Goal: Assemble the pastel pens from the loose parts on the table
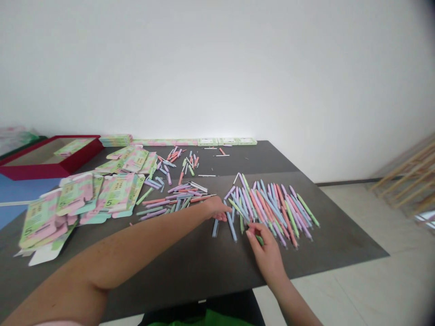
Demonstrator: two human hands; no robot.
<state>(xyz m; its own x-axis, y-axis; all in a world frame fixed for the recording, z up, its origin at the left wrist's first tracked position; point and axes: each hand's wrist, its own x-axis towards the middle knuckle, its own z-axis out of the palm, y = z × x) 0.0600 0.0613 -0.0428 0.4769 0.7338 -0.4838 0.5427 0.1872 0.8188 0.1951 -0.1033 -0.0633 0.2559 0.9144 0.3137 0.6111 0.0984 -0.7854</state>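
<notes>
**Right hand (264, 251) pinches green pen (259, 240); pastel pen pile (275, 208) just past the fingertips.**
Right fingers narrow, holding the pen. Left hand (215, 209) curled, loose blue pens (231, 226) just beside its fingers; hold unclear. Risk: dragging the pen could disturb the pile, sending pens rolling toward the dark table (326, 235) edge.

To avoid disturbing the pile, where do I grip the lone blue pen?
Pinch the blue pen at its middle from the near side: it lies flat, apart from the pile, so both sides are free. The left hand is past its far end.
</notes>
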